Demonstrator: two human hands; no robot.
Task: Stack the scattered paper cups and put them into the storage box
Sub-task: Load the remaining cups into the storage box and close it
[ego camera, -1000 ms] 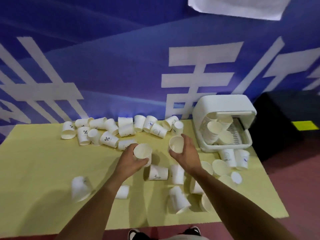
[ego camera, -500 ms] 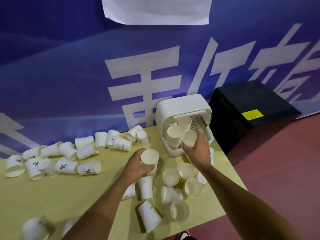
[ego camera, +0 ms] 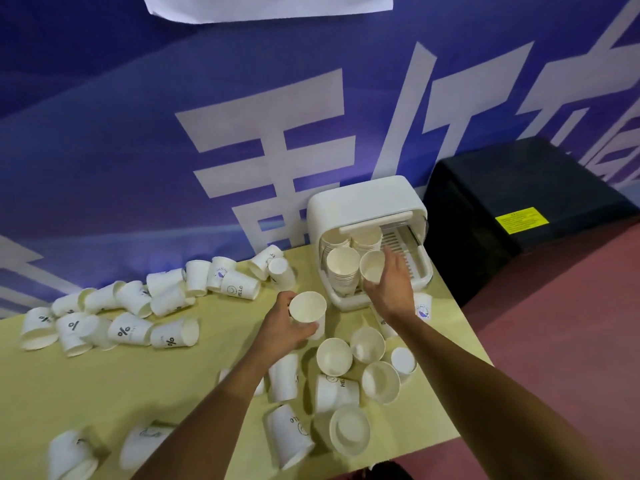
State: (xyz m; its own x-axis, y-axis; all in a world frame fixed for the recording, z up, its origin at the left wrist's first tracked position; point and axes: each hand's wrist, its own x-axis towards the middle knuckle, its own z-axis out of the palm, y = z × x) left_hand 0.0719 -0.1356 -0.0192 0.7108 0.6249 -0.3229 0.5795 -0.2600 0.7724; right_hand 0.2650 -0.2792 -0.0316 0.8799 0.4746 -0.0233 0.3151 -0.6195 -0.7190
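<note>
My right hand grips a white paper cup upright at the open front of the white storage box, right beside a tall cup stack standing inside. More stacks show further back under the raised lid. My left hand holds another upright paper cup above the yellow table, just left of the box. Several loose cups lie and stand below my hands, and a row of tipped cups lies at the left.
A blue banner with white characters hangs behind the table. A black box with a yellow label stands on the red floor at the right of the table. The table's right and near edges run close to the loose cups.
My right hand has carried its cup from the table's middle to the box opening. The left hand keeps its cup, staying left of the box. The camera has swung right.
</note>
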